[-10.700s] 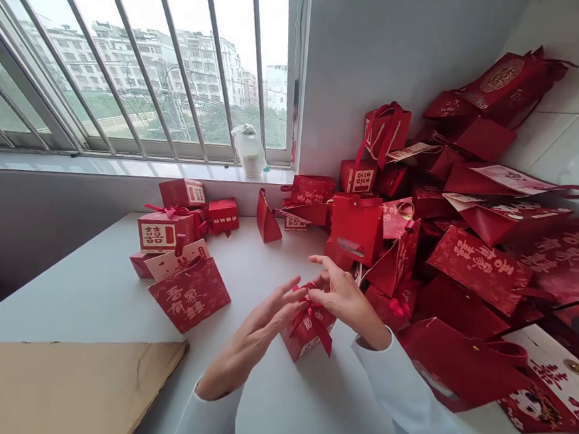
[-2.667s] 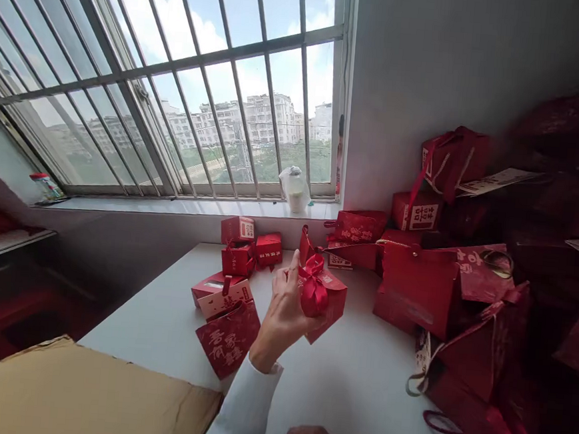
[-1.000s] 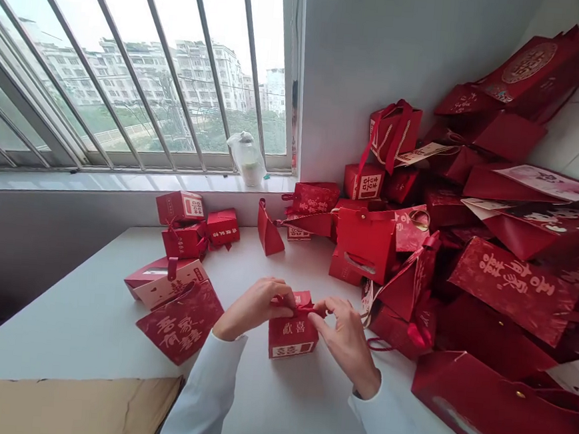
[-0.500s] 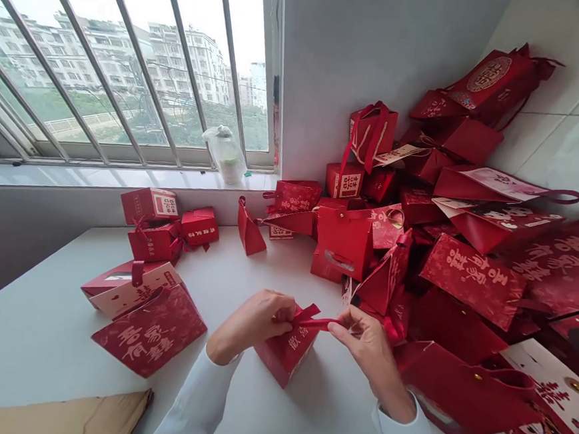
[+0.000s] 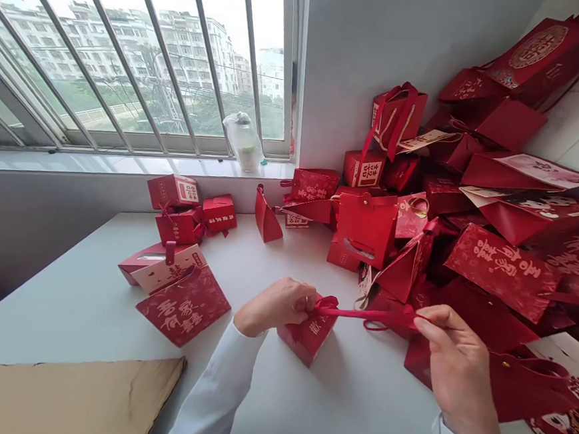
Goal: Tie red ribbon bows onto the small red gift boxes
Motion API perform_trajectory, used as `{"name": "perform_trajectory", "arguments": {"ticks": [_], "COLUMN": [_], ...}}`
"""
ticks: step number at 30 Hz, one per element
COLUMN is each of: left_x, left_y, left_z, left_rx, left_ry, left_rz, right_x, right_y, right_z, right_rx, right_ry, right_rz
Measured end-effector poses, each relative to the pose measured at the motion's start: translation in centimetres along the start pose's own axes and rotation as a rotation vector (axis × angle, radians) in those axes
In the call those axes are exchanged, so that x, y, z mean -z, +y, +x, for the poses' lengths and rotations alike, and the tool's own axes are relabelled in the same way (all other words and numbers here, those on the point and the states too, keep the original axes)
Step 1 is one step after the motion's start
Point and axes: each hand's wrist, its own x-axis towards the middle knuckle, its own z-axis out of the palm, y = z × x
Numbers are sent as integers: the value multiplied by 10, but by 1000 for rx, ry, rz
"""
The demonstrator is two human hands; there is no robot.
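A small red gift box (image 5: 304, 338) with gold characters stands on the white table in front of me. At its top, my left hand (image 5: 282, 305) is closed, fingers pinching the red ribbon by its loop. My right hand (image 5: 458, 364) is off to the right of the box, thumb and forefinger gripping the far end of the same ribbon (image 5: 362, 314). The ribbon stretches taut and nearly level between both hands. My left fingers partly hide the top of the box.
A large heap of red gift boxes and bags (image 5: 498, 270) fills the right side. Several more boxes (image 5: 184, 309) sit at the left. Brown cardboard (image 5: 70, 393) lies at the lower left; a plastic-wrapped cup (image 5: 245, 143) stands on the sill (image 5: 123, 167).
My right hand has moved to the right, drawing the ribbon out into a long straight strip. My left hand stays at the box top. The whole view has shifted a little.
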Motion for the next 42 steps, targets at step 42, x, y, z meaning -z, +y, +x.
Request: {"name": "perform_trajectory", "arguments": {"ticks": [42], "left_x": [-40], "left_y": [7], "left_z": [-42], "left_rx": [242], "left_ry": [402], "left_rz": [-28], "right_x": [-85], "right_y": [14], "right_z": [-32], "right_rx": [315], "right_ry": [-585], "right_rz": [-986]}}
